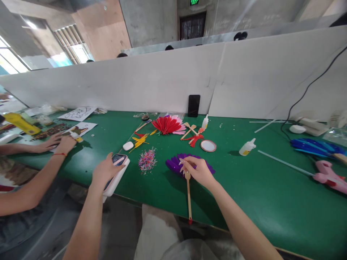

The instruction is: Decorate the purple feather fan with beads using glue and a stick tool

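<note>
My left hand (106, 173) is closed around a phone (118, 159) with a pale case or block beneath it, at the table's front edge. Its thumb lies across the screen. Over a purple feather fan (173, 164) is my right hand (199, 169), thumb and fingertips pinched together; whatever they hold is too small to make out. The fan's wooden handle (189, 198) points towards me and has red at its end. Between my hands lies a pile of pink and multicoloured confetti-like bits (148, 160). A white earbud-type case (128, 146) sits beyond the phone.
Behind lie a red fan (166, 125), yellow feathers (140, 142), a round lid (208, 146) and a black phone (193, 105) against the partition. At right are a glue bottle (247, 147), a pink glue gun (329, 176) and blue feathers (316, 147). A co-worker's hands (65, 144) work at left.
</note>
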Demonstrator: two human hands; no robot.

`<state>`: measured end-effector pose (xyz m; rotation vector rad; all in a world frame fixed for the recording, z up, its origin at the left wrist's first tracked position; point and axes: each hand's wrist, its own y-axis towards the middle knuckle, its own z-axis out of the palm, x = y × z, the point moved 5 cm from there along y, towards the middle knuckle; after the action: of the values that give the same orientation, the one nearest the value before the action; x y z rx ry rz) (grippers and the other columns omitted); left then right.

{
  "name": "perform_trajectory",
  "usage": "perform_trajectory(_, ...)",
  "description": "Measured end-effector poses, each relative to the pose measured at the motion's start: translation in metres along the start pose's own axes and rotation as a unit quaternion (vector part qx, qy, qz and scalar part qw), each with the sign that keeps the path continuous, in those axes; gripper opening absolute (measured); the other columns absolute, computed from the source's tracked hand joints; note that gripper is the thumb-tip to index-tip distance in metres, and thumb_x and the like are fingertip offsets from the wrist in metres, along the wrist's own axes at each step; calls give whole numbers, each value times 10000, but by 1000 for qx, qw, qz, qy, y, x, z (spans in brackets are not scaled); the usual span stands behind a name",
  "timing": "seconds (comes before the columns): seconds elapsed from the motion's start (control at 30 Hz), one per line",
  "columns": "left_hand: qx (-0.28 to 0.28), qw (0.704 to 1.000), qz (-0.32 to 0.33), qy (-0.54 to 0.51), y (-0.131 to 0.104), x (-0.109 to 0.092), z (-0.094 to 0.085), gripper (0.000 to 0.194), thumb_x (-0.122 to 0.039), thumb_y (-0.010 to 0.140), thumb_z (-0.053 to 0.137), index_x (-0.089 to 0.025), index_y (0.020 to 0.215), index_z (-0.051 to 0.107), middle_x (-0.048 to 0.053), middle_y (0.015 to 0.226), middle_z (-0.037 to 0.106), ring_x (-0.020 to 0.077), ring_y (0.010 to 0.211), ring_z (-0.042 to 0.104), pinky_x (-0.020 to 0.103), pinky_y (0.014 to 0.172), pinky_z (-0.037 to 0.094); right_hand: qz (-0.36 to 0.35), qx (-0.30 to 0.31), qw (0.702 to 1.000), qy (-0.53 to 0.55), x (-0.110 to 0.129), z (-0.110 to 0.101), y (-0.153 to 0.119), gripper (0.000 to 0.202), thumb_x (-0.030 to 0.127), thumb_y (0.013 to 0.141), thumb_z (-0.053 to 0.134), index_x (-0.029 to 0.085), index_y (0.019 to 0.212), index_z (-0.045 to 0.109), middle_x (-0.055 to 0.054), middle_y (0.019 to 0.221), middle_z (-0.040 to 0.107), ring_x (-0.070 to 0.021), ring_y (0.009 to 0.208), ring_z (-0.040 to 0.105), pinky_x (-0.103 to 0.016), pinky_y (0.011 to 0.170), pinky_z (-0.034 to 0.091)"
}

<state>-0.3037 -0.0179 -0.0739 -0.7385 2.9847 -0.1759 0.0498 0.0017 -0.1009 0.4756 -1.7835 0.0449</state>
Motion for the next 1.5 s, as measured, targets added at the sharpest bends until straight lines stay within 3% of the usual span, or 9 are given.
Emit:
perform_trajectory(0.27,5,1000,-16,-10,-5,-2,-2,937,-615,687,514,-63,1385,222,243,1173,564,390,1033,561,407,775,441,4,-7,1000,5,-1,-1,1,270,391,864,484,169,800,624,-36,616,666,-149,513,614,-252,519,487)
perform_trajectory(0.43,-140,981,24,-131,-18,-23,-28,777,-578,719,519,-139,1339,360,183,1236,542,352,1040,559,387,797,444,13,-24,999,16,-2,-5,3,236,388,825,537,171,801,626,-42,649,677,-156,555,625,-260,545,490)
perform_trajectory(0.5,-141,950,95,-261,-29,-51,-31,510,-501,792,469,-200,1201,513,100,1172,603,245,886,618,318,742,461,19,-31,999,30,-2,-7,5,225,382,802,571,164,790,621,-51,674,682,-159,582,630,-262,557,490)
perform_trajectory(0.6,-19,855,192,-481,-50,-112,-23,466,-531,851,360,-170,1067,561,96,981,676,132,523,554,270,519,441,26,-9,997,72,-1,-6,8,247,389,799,574,149,773,624,-58,694,682,-153,600,628,-258,570,493)
perform_trajectory(0.67,7,775,248,-581,-66,-156,-20,430,-515,863,368,-153,977,569,104,989,667,138,636,594,269,599,477,25,28,995,96,2,-5,10,254,387,783,598,140,815,645,-65,748,687,-151,634,629,-261,598,498)
perform_trajectory(0.77,37,703,328,-630,-83,-216,-12,424,-476,899,322,-158,902,603,93,1178,590,187,1067,547,308,913,425,19,60,991,122,8,-9,13,263,364,732,659,143,875,666,-63,814,686,-150,676,626,-268,636,502)
perform_trajectory(0.97,105,664,295,-679,-68,-279,10,489,-554,874,304,-175,965,600,85,1129,611,191,1105,521,317,933,404,45,27,982,184,9,-34,13,245,371,682,698,153,791,671,-23,705,677,-136,625,620,-274,642,506)
perform_trajectory(1.27,148,659,300,-674,-61,-307,27,358,-461,845,462,-202,1032,623,54,1132,605,166,982,540,241,776,430,133,46,916,376,-26,-44,8,300,410,643,740,146,665,600,17,532,612,-77,448,553,-172,415,386)
perform_trajectory(1.5,230,633,306,-673,-55,-295,26,278,-412,745,625,-136,718,604,-28,547,510,63,465,431,199,461,352,174,73,881,433,-44,-48,8,299,364,617,773,127,655,594,23,521,562,-68,456,542,-162,422,383)
